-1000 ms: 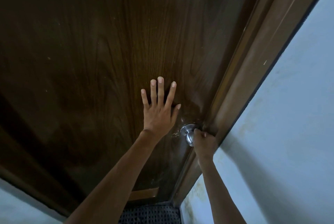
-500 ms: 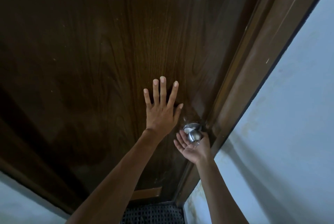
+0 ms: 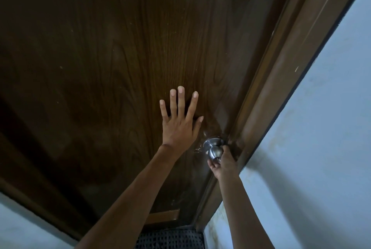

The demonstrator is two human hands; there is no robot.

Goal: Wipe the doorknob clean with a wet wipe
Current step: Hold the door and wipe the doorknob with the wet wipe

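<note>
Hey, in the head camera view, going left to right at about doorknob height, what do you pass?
Dark wooden door → left hand pressed flat on it → silver doorknob → brown door frame → pale wall.

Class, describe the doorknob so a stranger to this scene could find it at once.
Start with the big dark wooden door; follow its right edge, beside the lighter frame, downwards. There sits the doorknob, just right of the flat left hand, gripped by the right hand: the only shiny metal thing.
</note>
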